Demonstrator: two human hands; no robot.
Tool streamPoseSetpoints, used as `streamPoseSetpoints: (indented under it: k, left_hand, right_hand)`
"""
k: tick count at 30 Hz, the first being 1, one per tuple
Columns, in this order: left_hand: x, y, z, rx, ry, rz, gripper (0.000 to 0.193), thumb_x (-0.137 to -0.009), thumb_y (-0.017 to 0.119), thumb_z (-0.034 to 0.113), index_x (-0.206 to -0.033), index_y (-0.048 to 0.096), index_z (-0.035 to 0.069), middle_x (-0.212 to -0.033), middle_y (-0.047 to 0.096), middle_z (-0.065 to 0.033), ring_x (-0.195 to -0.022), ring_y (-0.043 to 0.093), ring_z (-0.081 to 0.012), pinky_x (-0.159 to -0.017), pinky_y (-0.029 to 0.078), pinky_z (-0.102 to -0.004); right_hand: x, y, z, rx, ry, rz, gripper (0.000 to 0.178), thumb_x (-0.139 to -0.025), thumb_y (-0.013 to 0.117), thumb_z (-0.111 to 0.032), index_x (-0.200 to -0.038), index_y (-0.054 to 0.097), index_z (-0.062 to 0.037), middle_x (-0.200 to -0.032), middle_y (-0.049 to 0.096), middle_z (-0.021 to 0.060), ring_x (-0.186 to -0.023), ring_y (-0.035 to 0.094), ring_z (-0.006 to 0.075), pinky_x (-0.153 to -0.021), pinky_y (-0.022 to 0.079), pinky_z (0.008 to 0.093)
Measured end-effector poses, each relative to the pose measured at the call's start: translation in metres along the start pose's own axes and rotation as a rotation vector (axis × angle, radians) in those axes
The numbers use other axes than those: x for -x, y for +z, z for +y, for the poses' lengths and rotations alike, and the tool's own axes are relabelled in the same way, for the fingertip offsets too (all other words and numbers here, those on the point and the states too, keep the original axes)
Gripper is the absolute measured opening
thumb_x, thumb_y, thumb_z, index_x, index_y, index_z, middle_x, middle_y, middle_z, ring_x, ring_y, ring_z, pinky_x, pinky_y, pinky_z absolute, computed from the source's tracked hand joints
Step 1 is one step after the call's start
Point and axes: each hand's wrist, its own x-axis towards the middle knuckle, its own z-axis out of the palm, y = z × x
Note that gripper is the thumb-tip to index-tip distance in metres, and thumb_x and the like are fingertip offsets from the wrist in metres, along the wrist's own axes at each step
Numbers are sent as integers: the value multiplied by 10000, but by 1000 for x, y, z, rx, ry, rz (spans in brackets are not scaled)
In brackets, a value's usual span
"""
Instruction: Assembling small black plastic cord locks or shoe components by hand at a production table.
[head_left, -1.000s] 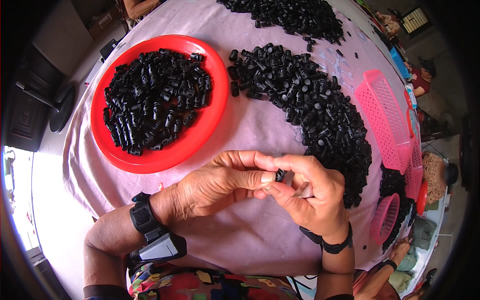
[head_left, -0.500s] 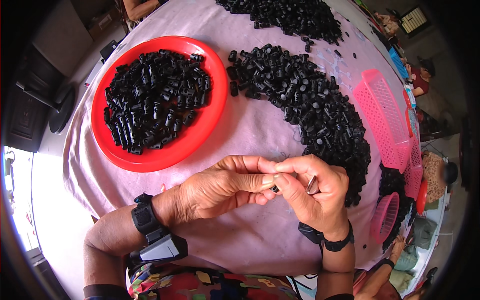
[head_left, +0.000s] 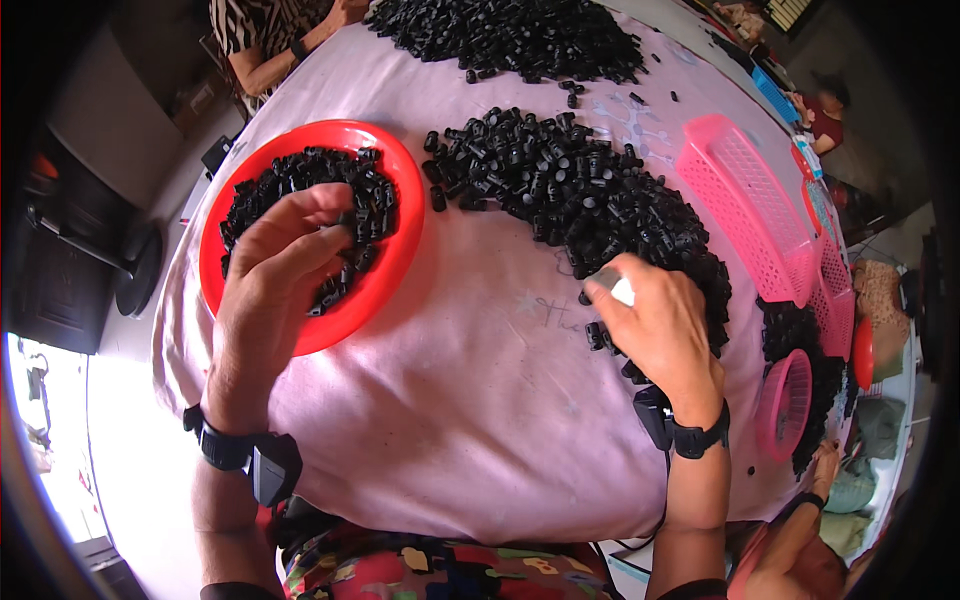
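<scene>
Over the red basin [head_left: 412, 225], which holds a heap of small black plastic barrel pieces that look like cord locks [head_left: 376, 205], is my left hand [head_left: 285, 270]. Its thumb and fingers come together, blurred, with a dark bit at their tips that I cannot make out. My right hand [head_left: 660, 325] is at the near edge of a long pile of similar black pieces [head_left: 600, 195]. A small shiny metal tool [head_left: 622, 291] shows between its curled fingers. Thumb and forefinger reach toward a loose black piece [head_left: 585, 298] and may touch it.
Another black heap [head_left: 510, 40] lies at the far side of the pink tablecloth [head_left: 470, 400]. Pink plastic baskets [head_left: 745, 205] and a round pink basket [head_left: 783, 405] stand on the right. One person's arm [head_left: 275, 72] shows at far left, another's [head_left: 800, 520] at lower right.
My hands were together in front of me, working on a small black piece. They have parted: the left went over the red basin, the right to the black pile. The view has shifted slightly.
</scene>
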Motion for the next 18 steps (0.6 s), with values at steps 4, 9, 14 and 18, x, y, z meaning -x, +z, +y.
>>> streamPoseSetpoints:
  k: [4, 9, 14, 18]
  left_hand:
    - [13, 3, 14, -327, 188, 188, 435, -838, 617, 70, -1266, 554, 17, -1152, 580, -88, -1003, 568, -148, -930, 432, -269]
    - [32, 21, -3, -154, 56, -137, 253, -900, 609, 48, -1151, 585, 20, -1096, 605, -25, -980, 559, -85, -879, 456, -257]
    - [39, 56, -25, -284, 55, -444, 202, -928, 587, 57, -1119, 599, -7, -1053, 625, -39, -912, 577, -80, -806, 482, -238]
    - [37, 74, -40, -322, -5, -472, 261, -921, 579, 67, -1174, 595, 5, -1021, 648, -54, -826, 599, -87, -729, 510, -257]
  right_hand:
    - [-1, -5, 1, -87, -13, -78, 212, -798, 687, -214, -858, 633, -18, -712, 641, 209, -694, 637, 392, -641, 503, 465]
    - [3, -4, 2, -20, -93, -111, 210, -779, 697, -206, -859, 635, -22, -731, 649, 202, -712, 640, 388, -647, 501, 464]
    - [6, 1, -1, -41, -152, -83, 221, -758, 673, -159, -922, 624, -19, -756, 650, 213, -744, 643, 387, -678, 501, 469]
    - [5, -2, -5, -197, -128, -84, 213, -746, 640, -137, -906, 609, 1, -758, 634, 241, -745, 629, 406, -661, 494, 457]
